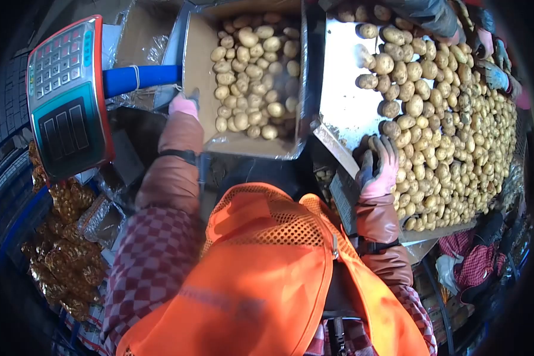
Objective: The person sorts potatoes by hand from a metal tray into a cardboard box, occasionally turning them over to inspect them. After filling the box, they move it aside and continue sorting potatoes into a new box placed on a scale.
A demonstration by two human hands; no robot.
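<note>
My left hand (186, 105), in a pink glove, grips the left wall of an open cardboard box (267, 148); part of its fingers is hidden at the edge. Many yellow potatoes (249, 89) lie inside the box. To the right, a white sorting table (341, 77) carries a broad spread of potatoes (439, 148). My right hand (378, 166), in a pink and grey glove, is at the table's near left corner. Its thumb and fingers curve around a dark, shadowed potato (366, 146), just above a metal lip (333, 145).
A red-framed digital scale (71, 95) on a blue post (142, 79) stands left of the box. Another cardboard box (145, 35) sits behind the post. Netted produce bags (68, 249) lie lower left. Another person's gloved hands (492, 74) work at the table's far right.
</note>
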